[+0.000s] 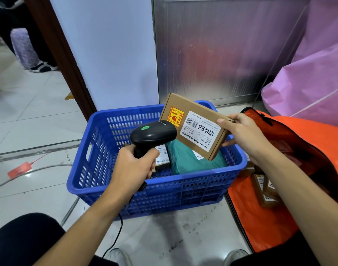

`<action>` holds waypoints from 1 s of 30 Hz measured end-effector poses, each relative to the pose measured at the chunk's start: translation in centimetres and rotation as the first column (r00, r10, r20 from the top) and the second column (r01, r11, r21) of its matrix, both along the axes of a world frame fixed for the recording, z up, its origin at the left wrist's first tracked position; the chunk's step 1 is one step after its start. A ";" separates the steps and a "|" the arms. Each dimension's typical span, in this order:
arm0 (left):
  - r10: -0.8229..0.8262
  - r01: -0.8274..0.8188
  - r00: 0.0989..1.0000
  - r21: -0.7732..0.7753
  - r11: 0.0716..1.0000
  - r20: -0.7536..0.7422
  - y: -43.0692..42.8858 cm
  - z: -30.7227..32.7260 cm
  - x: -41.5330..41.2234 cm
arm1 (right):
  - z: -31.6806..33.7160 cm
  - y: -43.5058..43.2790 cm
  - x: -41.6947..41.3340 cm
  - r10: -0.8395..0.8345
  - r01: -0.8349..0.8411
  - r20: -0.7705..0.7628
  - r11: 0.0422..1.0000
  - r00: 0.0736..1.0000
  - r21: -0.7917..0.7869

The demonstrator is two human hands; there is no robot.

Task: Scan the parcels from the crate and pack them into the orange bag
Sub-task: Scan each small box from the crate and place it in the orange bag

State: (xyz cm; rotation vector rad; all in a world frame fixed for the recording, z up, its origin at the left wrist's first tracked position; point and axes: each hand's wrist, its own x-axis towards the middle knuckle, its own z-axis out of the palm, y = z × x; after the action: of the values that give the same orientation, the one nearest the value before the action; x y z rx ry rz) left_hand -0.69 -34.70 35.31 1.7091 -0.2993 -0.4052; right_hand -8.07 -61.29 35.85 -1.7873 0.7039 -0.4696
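My right hand [243,135] grips a flat brown cardboard parcel [185,110] by its right end, tilted above the blue plastic crate [164,187]. A white barcode label and a red-and-yellow fragile sticker face me. My left hand [133,166] holds a black barcode scanner [152,135] by its handle, its head close to the parcel's left side. Inside the crate lie a teal mailer bag [185,160] and a small brown box [161,156]. The open orange bag [269,214] lies to the right, with several brown parcels [266,189] inside.
A pink sack [308,83] stands at the back right against a metal wall. The scanner's black cable [114,239] trails down between my knees. A red tag [20,169] and a grey cable lie on the tiled floor at left. A person's feet show far left.
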 end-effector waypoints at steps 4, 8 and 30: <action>0.007 -0.007 1.000 -0.008 1.000 0.008 0.0 -0.1 0.1 | 0.0 0.0 -0.1 -0.003 0.003 -0.007 1.000 1.000 0.003; 0.009 -0.009 1.000 -0.016 1.000 0.002 0.0 -0.3 0.2 | 0.0 -0.1 0.0 -0.012 0.012 -0.015 1.000 1.000 0.023; -0.022 0.022 1.000 0.003 1.000 -0.008 -2.0 -0.2 -1.3 | 1.8 0.9 -6.0 0.077 -0.089 0.044 0.871 0.996 0.482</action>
State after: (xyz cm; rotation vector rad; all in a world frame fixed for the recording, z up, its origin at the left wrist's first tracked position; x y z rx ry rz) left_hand -1.97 -36.68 35.09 1.7080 -0.3120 -0.4290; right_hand -14.12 -60.38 37.64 -1.3273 0.6567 -0.2260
